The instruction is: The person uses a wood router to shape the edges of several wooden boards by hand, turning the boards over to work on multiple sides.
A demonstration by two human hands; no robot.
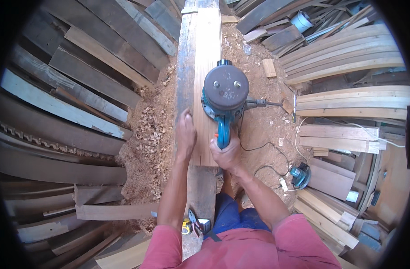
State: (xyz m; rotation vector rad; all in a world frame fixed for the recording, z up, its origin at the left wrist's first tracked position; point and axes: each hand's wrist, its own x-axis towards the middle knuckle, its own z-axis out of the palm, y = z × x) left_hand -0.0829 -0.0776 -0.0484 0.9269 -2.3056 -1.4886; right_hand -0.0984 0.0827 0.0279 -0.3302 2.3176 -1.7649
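My right hand [227,154] is wrapped round the rear handle of a teal router [226,88] with a round dark cap on top. The router stands on a pale planed board [208,45]; its bit and base are mostly hidden beneath the body. That board lies lengthwise on a worn, thick beam [202,193] running away from me. Close to the board's left edge, my left hand [186,134] has its fingers curled in; whatever they may hold is hidden. A metal rod [272,104] sticks out on the router's right.
Planks [97,85] line the left side, and stacked boards [348,105] stand at the right. Wood shavings [153,130] cover the ground. A second teal power tool [300,175] lies at right near a cord [276,150]. Pliers [195,223] and a yellow tape measure [186,227] sit near me.
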